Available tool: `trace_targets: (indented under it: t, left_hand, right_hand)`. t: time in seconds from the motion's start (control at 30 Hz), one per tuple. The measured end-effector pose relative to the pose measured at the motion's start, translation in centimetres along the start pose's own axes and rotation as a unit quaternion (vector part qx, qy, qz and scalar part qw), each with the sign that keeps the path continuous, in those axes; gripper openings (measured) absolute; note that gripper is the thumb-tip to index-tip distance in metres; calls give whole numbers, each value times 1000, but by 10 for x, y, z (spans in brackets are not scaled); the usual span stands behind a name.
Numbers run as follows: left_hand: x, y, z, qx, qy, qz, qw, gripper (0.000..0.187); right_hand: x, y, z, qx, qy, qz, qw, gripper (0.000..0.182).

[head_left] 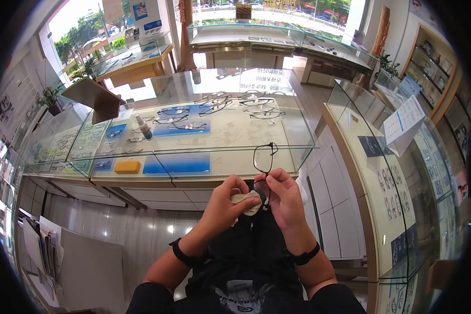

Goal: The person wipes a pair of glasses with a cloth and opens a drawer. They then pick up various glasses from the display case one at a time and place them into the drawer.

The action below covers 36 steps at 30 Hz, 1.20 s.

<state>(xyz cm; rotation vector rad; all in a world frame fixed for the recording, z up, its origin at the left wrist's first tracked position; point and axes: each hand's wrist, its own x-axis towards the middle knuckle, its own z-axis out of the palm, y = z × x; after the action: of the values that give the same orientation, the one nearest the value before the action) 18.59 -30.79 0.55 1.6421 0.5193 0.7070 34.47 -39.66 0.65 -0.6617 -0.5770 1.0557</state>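
Over my lap, my right hand (283, 198) grips a pair of dark-framed eyeglasses (265, 158) near the bridge. One lens rises above the fingers; the other sits lower, between my two hands. My left hand (226, 204) pinches a pale cleaning cloth (247, 201), pressed close to the lower lens. Part of the frame is hidden behind the fingers and cloth. Just beyond both hands runs the front edge of a glass display counter (235, 172).
Several pairs of eyeglasses (214, 104) lie on the counter's glass top, with a spray bottle (143, 127) and a tilted mirror (93, 99) to the left. A yellow case (127, 167) shows near the front. Another glass showcase (371, 157) stands at right.
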Motion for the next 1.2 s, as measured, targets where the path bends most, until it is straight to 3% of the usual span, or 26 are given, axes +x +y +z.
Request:
trace_targets:
  t: [0.3,0.5,0.6,0.77,0.9,0.97,1.07,1.1,1.17,1.2]
  left_hand:
    - [9,5,-6,-58,36,-14,998,41]
    - [5,5,2,13,-9,6,1000,44]
    - [9,3,5,68,23,72,995,46]
    - [15,9,3,-2,67,25,997,48]
    - [12,12,0,1,29,-55,998,48]
    - [10,4,2,72,19,44,996,49]
    - [13,5,6,86,34,105,990,50]
    - [14,6,4,86,34,105,990,50]
    - [16,10,-4,80,39,-2,996,46]
    - [17,12,-4,32,39,1,999,45]
  right_hand:
    - [-4,4,-1,1,-6,30,1000,5]
    - [-1,2,1,4,9,-12,1000,5]
    - [-3,5,2,-8,10,-6,1000,5]
    - [-5,7,-2,-38,19,7,999,4]
    - [-3,-1,2,-26,16,-10,999,6]
    - [-3,-2,3,-39,20,-29,999,6]
    - [-3,5,-1,-83,19,-10,996,6]
    - [-4,7,-2,-83,19,-9,996,6]
    - [-6,9,-6,-85,2,-4,996,5]
    - [-5,8,-5,-85,2,-4,996,5]
